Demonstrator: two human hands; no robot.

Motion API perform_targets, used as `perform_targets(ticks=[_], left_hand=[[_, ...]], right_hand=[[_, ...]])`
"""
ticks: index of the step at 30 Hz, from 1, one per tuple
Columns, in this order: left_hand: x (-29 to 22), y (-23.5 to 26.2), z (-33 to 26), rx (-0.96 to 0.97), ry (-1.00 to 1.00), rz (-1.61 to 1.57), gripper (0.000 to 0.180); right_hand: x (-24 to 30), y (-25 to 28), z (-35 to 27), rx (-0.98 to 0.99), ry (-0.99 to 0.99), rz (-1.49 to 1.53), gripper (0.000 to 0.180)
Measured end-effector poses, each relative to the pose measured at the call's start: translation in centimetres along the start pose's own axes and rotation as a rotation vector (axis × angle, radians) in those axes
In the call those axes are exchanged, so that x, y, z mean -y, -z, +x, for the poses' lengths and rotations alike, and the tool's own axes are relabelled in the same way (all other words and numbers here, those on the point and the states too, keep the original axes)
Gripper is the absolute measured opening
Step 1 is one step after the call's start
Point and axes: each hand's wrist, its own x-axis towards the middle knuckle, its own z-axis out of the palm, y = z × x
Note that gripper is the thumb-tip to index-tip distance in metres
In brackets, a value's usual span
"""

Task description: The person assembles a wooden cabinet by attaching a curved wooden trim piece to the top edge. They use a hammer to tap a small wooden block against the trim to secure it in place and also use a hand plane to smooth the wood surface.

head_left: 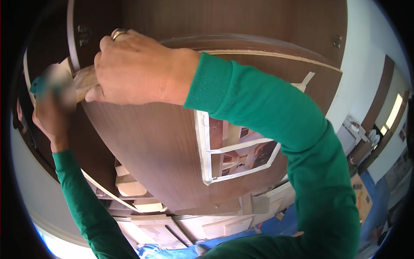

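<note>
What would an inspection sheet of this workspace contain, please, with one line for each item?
Surface: brown wood-grain panel.
Job's things: tan piece at the right fingertips, kind unclear; white-bordered panes on the panel.
Clutter: flat panels low in view; blue sheet below.
Hands: right hand, ringed, fingers curled; left hand partly blurred, grasp unclear.
Cables: nothing seen.
Surroundings: pale wall at right.

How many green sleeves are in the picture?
2: the right sleeve, in front of the brown panel, leading to the right hand; the left sleeve, at lower left, leading to the left hand.
</note>
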Motion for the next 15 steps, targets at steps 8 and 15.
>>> perform_targets(ticks=[8,15], left_hand=[[-1.5,1.0,0.4,0.105,0.112,-0.067,0.034],[-2.6,0.2,-0.1,0.053,0.134,-0.149,0.038]], right_hand=[[-0.5,-0.6,-0.1,-0.065,0.122,-0.068,0.053],[-0.3,-0.6,-1.0,-0.062,0.094,-0.025,0.058]])
